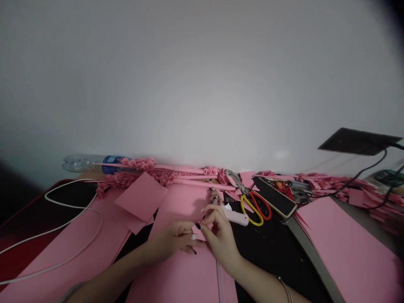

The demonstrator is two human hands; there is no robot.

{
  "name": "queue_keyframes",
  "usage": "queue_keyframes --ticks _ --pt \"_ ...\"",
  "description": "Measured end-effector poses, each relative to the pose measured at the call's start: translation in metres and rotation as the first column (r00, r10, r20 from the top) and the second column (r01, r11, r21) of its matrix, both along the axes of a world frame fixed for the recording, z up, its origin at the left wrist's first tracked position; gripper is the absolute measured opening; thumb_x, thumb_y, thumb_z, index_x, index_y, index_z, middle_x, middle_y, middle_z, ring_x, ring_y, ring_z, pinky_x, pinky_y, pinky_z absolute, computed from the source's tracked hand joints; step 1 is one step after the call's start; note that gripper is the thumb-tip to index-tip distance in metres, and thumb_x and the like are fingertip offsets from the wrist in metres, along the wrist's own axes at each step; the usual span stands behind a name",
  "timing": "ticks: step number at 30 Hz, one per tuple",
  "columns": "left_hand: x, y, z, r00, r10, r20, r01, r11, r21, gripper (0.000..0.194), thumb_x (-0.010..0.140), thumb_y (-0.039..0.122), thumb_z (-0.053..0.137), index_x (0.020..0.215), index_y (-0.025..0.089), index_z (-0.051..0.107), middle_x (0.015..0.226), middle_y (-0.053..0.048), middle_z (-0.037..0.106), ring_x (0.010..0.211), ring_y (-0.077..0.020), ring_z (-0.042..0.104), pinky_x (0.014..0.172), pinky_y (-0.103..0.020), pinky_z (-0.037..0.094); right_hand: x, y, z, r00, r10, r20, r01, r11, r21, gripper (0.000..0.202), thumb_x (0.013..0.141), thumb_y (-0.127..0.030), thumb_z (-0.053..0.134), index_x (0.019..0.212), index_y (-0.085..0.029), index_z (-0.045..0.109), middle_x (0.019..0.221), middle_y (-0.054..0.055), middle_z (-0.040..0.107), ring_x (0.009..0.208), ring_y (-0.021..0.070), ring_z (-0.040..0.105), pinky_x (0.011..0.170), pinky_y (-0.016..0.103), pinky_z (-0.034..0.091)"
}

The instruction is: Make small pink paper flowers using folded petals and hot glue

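The left hand [175, 239] and right hand [222, 235] both have their fingers pinched on a small pink paper [198, 234], left hand at its left side, right hand at its right. The paper is over a long pink sheet [176, 273] that runs toward the back edge of the desk [261, 256]. Just beyond the right hand lie scissors [246, 192] with red and yellow handles and a dark phone [274, 198]. A clear bottle [88, 163] lies at the back left corner.
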State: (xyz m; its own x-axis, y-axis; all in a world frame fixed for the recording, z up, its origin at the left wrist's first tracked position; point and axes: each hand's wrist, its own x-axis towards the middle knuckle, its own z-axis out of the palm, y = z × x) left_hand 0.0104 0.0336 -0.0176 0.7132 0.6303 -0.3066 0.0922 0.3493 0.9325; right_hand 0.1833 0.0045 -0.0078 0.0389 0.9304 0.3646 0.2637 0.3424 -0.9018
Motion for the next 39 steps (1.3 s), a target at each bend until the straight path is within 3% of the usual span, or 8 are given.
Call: queue_keyframes --ticks 4,15,19,24,27,31,35,39 --pt "0.000 0.001 -0.002 1.000 0.011 0.003 -0.011 1.000 -0.018 0.037 0.079 0.050 0.068 0.096 0.018 0.073 0.096 -0.009 0.074 0.097 -0.0262 0.069 0.081 -0.034 0.055 0.000 0.000 0.002 1.000 0.006 0.015 -0.006 1.000 0.012 0.018 0.074 -0.006 0.059 0.066 -0.020 0.053 0.097 0.005 0.060 0.092 0.0214 0.059 0.080 0.034 0.043" --pt "0.002 0.002 0.014 1.000 0.009 -0.009 -0.009 0.999 -0.036 0.035 0.075 0.046 0.074 0.101 0.022 0.074 0.096 -0.003 0.074 0.099 -0.0232 0.066 0.082 -0.030 0.054 -0.004 -0.002 0.002 0.999 0.049 0.012 -0.050 0.998 0.036 0.019 0.078 -0.010 0.068 0.064 -0.020 0.060 0.095 0.005 0.058 0.096 0.0216 0.058 0.083 0.034 0.047" --pt "-0.002 0.004 0.019 0.998 0.050 0.046 -0.045 0.993 -0.110 0.032 0.074 0.045 0.074 0.097 0.023 0.075 0.093 -0.003 0.074 0.100 -0.0241 0.067 0.084 -0.031 0.053 -0.004 -0.002 0.001 0.997 0.072 0.012 -0.072 0.997 0.027 0.019 0.077 -0.005 0.067 0.067 -0.020 0.061 0.097 0.004 0.057 0.097 0.0218 0.058 0.083 0.034 0.047" --pt "-0.002 0.005 0.010 0.980 0.166 0.106 -0.132 0.954 -0.268 0.045 0.062 0.050 0.080 0.095 0.019 0.075 0.090 -0.008 0.076 0.095 -0.0292 0.070 0.083 -0.039 0.055 -0.003 -0.001 -0.001 0.995 0.095 0.021 -0.095 0.995 0.009 0.021 0.075 -0.002 0.066 0.069 -0.021 0.062 0.100 0.004 0.056 0.102 0.0224 0.056 0.084 0.035 0.047" --pt "-0.001 0.004 0.006 0.980 0.189 0.067 -0.170 0.960 -0.221 0.048 0.068 0.057 0.075 0.096 0.018 0.074 0.093 -0.008 0.076 0.099 -0.0289 0.069 0.082 -0.037 0.055 -0.003 -0.001 -0.002 0.994 0.101 0.032 -0.101 0.995 -0.002 0.022 0.074 0.000 0.065 0.069 -0.021 0.062 0.102 0.005 0.056 0.103 0.0232 0.055 0.084 0.036 0.047" --pt "-0.001 0.003 0.007 0.993 0.117 0.009 -0.115 0.983 -0.142 0.047 0.074 0.059 0.070 0.098 0.019 0.074 0.099 -0.006 0.075 0.108 -0.0277 0.066 0.083 -0.033 0.056 -0.003 0.000 -0.003 0.992 0.109 0.058 -0.108 0.994 -0.011 0.024 0.072 0.002 0.064 0.069 -0.022 0.062 0.103 0.005 0.055 0.099 0.0226 0.056 0.083 0.036 0.047" --pt "-0.001 0.004 0.006 0.990 0.143 -0.019 -0.144 0.982 -0.119 0.048 0.072 0.061 0.070 0.095 0.018 0.073 0.089 -0.005 0.075 0.095 -0.0238 0.069 0.081 -0.033 0.057 -0.003 0.000 -0.001 0.989 0.127 0.070 -0.126 0.992 -0.013 0.023 0.073 0.001 0.062 0.071 -0.022 0.062 0.106 0.005 0.055 0.102 0.0229 0.056 0.086 0.036 0.045" --pt "0.001 0.006 0.002 0.984 0.180 -0.013 -0.180 0.976 -0.123 0.050 0.069 0.063 0.071 0.089 0.018 0.072 0.088 -0.004 0.074 0.093 -0.0243 0.070 0.081 -0.034 0.057 0.000 0.000 -0.001 0.990 0.136 0.042 -0.137 0.990 0.022 0.011 0.081 -0.011 0.061 0.080 -0.022 0.060 0.110 0.007 0.055 0.106 0.0236 0.054 0.091 0.037 0.042"
